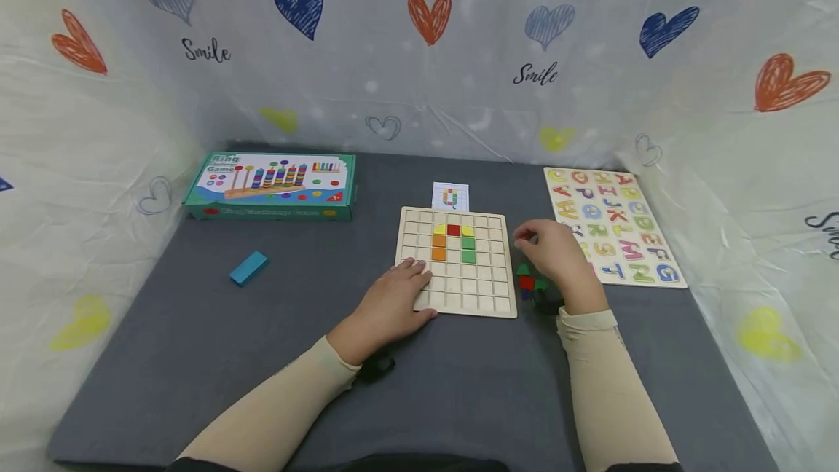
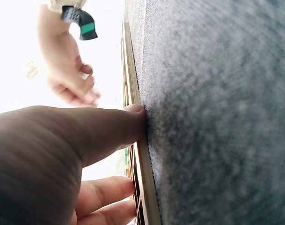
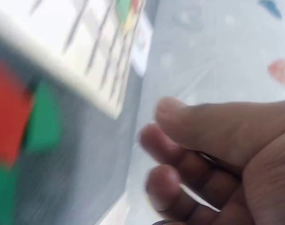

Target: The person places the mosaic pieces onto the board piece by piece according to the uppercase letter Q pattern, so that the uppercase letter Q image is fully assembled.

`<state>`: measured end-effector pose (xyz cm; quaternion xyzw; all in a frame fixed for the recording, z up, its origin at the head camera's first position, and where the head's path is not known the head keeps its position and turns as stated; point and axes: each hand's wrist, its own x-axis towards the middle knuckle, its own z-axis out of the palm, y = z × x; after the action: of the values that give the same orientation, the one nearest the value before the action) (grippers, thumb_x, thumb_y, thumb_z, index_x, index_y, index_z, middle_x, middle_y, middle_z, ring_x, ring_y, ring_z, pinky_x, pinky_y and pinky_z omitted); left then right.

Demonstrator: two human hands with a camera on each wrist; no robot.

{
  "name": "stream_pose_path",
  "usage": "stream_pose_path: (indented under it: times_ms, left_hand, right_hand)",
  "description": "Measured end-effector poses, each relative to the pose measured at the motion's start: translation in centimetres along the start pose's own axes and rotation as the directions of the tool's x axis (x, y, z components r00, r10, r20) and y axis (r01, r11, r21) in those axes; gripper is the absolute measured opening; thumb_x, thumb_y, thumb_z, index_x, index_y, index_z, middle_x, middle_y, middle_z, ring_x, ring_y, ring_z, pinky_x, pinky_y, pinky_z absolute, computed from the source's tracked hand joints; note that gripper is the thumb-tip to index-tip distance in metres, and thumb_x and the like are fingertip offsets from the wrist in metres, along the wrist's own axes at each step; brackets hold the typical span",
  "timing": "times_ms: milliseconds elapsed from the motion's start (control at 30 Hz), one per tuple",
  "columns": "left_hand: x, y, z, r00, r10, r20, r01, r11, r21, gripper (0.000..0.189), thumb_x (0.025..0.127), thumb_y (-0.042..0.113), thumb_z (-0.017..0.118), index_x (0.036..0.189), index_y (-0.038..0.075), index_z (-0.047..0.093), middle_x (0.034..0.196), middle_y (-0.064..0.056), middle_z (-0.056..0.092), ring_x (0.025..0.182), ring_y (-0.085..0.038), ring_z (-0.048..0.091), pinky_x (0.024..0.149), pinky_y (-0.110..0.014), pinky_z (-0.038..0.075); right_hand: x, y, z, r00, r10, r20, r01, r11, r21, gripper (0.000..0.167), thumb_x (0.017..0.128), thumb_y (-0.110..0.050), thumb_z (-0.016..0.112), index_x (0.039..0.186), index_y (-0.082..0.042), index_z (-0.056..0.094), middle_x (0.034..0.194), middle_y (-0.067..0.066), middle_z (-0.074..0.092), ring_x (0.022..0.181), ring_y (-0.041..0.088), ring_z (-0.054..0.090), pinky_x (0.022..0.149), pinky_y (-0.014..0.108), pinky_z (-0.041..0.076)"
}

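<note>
A square wooden grid board lies at mid-table, with red, yellow, orange and green pieces set in an arch in its upper cells. My left hand rests on the board's lower left corner; in the left wrist view its thumb touches the board's edge. To the right of the board, my right hand is raised above the table, its fingers loosely bent. Nothing shows between its fingertips in the right wrist view. Beneath it lie loose pieces, among them a red block and a green block.
A small card with a coloured pattern lies behind the board. At the right is an alphabet board. A green game box stands back left, with a blue block in front of it. A hanging sheet encloses the table.
</note>
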<state>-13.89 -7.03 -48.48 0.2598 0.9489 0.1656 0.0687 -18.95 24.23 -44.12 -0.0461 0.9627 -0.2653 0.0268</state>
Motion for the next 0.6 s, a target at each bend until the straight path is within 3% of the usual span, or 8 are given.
stream_pose_path:
  times_ms: [200, 367, 600]
  left_hand:
    - [0.1, -0.1, 0.1, 1.0, -0.002, 0.0, 0.002, 1.0, 0.009, 0.074, 0.097, 0.046, 0.081, 0.157, 0.007, 0.06, 0.168, -0.011, 0.052, 0.163, -0.032, 0.04, 0.133, -0.052, 0.035]
    - [0.1, -0.1, 0.1, 1.0, -0.011, 0.006, 0.011, 1.0, 0.005, 0.074, 0.097, 0.046, 0.081, 0.157, 0.008, 0.06, 0.168, -0.011, 0.052, 0.163, -0.032, 0.039, 0.133, -0.051, 0.035]
    - [0.0, -0.1, 0.1, 1.0, -0.015, 0.013, 0.015, 1.0, 0.007, 0.073, 0.097, 0.047, 0.081, 0.157, 0.01, 0.06, 0.169, -0.01, 0.051, 0.163, -0.032, 0.038, 0.133, -0.052, 0.035]
  right_hand:
    - [-1.4, 2.8, 0.7, 0.988, 0.136, 0.07, -0.133, 0.99, -0.043, 0.03, 0.106, -0.025, 0.072, 0.123, 0.0, 0.076, 0.111, 0.019, 0.076, 0.096, 0.032, 0.07, 0.083, 0.05, 0.059]
    - [-1.9, 2.1, 1.6, 0.975, 0.205, 0.081, -0.201, 0.978, -0.057, 0.043, 0.102, -0.033, 0.078, 0.124, 0.004, 0.074, 0.11, 0.02, 0.075, 0.091, 0.03, 0.07, 0.077, 0.045, 0.06]
    - [-1.9, 0.9, 2.5, 0.964, 0.257, 0.067, -0.253, 0.965, -0.066, 0.037, 0.104, -0.026, 0.076, 0.125, 0.004, 0.07, 0.115, 0.022, 0.072, 0.093, 0.032, 0.069, 0.08, 0.047, 0.058]
